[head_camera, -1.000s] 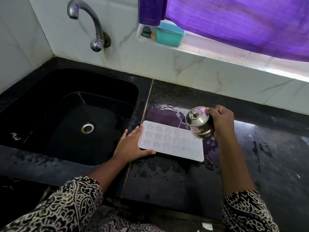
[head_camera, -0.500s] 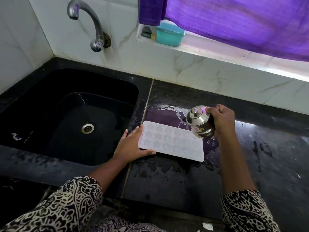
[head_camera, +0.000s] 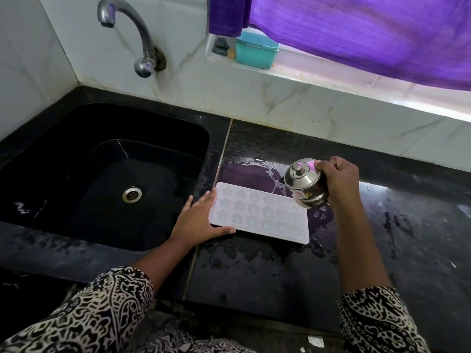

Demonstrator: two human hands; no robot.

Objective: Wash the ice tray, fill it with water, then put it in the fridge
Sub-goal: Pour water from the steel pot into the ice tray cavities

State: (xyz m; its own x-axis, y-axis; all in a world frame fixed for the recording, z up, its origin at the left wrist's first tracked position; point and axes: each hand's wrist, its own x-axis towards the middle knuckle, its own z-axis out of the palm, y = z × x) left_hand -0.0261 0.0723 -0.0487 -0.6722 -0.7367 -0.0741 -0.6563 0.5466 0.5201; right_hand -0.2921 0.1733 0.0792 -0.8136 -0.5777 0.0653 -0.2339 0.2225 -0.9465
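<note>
The left hand [head_camera: 197, 221] lies flat, fingers straight, against the left end of the tray [head_camera: 260, 217], thumb stretched along its near edge. The right hand [head_camera: 339, 180] hangs over the tray's far right corner, fingers curled round a pot [head_camera: 304, 184] (tipped leftward); both forearms reach forward.

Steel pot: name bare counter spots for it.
Bare though wet: counter right of the ice tray, past the right hand gripping the steel pot; also the strip between tray and front edge. Crowded: tray's left end, where the left hand rests.
</note>
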